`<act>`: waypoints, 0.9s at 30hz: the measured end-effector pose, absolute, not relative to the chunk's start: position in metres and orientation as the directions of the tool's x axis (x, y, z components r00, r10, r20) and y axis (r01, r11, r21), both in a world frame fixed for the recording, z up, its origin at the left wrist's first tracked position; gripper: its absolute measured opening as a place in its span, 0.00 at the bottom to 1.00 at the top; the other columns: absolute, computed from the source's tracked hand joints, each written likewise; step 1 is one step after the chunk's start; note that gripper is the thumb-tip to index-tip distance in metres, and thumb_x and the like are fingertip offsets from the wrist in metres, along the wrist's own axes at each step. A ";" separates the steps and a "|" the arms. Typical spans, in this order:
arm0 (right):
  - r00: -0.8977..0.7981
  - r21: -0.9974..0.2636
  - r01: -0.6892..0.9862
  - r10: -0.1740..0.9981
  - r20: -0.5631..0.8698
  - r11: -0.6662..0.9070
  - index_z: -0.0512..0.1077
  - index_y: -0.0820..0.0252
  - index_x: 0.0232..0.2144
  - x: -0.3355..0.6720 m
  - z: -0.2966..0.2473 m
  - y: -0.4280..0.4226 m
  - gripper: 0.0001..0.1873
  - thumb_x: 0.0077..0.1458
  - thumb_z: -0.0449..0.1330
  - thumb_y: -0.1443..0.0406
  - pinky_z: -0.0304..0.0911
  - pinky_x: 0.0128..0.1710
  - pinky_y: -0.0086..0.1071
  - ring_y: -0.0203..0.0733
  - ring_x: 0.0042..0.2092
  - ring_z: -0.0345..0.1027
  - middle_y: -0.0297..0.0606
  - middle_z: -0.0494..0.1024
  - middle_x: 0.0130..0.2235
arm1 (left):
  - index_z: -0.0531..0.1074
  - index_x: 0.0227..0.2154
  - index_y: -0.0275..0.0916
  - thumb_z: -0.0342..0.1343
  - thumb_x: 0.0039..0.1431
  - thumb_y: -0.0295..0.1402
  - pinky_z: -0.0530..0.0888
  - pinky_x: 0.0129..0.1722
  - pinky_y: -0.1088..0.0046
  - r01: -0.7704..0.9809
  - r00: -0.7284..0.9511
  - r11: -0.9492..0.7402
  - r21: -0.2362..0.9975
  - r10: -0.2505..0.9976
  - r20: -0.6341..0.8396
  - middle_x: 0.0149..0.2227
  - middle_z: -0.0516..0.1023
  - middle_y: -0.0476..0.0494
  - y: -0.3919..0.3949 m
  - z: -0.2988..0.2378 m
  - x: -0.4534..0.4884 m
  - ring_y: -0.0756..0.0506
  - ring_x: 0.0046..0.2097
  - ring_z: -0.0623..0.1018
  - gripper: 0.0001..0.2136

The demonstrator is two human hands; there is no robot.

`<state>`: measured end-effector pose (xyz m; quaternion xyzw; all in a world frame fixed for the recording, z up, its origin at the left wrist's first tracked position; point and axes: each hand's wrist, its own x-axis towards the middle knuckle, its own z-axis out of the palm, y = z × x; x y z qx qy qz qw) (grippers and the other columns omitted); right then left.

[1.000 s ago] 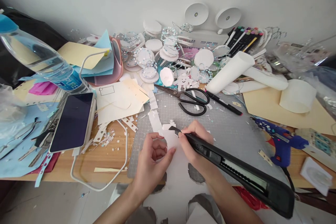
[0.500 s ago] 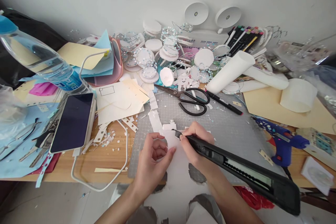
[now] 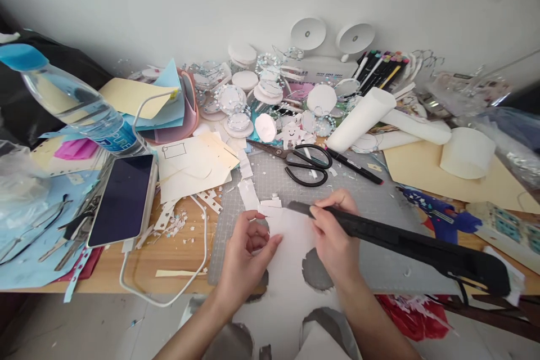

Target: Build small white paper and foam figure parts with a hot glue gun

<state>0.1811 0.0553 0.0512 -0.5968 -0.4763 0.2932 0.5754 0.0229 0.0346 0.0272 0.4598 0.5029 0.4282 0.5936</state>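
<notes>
A white sheet of paper [image 3: 291, 270] with ragged round holes lies over the grey cutting mat [image 3: 371, 219] and hangs past the table's front edge. My left hand [image 3: 248, 253] is at its upper left, fingers curled and thumb against the sheet. Wrapped round the front of a black utility knife [image 3: 405, 236], my right hand [image 3: 337, 230] keeps the blade end over the paper's top edge. The knife's long body slants down to the right. Small white paper pieces [image 3: 272, 202] sit just beyond that edge. Black-handled scissors [image 3: 307, 163] lie farther up the mat.
A water bottle [image 3: 84, 107] and a phone [image 3: 124, 199] with a white cable stand left. White discs with beaded wire [image 3: 270, 87] crowd the back. Rolled white tubes [image 3: 363, 118], a black pen [image 3: 354, 166] and a blue glue gun [image 3: 442, 219] are on the right.
My right hand has moved right with the utility knife, which has rolled so its window no longer shows. My left hand stays nearly in place. The view has shifted slightly.
</notes>
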 end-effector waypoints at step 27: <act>0.453 -0.620 0.783 0.629 0.632 0.059 0.68 0.55 0.35 0.205 0.083 0.005 0.05 0.58 0.61 0.61 0.62 0.35 0.33 0.39 0.32 0.67 0.34 0.73 0.32 | 0.80 0.25 0.42 0.61 0.56 0.41 0.74 0.34 0.73 -0.253 -0.156 -0.040 0.967 0.988 0.000 0.26 0.79 0.46 0.030 0.091 -0.024 0.47 0.30 0.76 0.10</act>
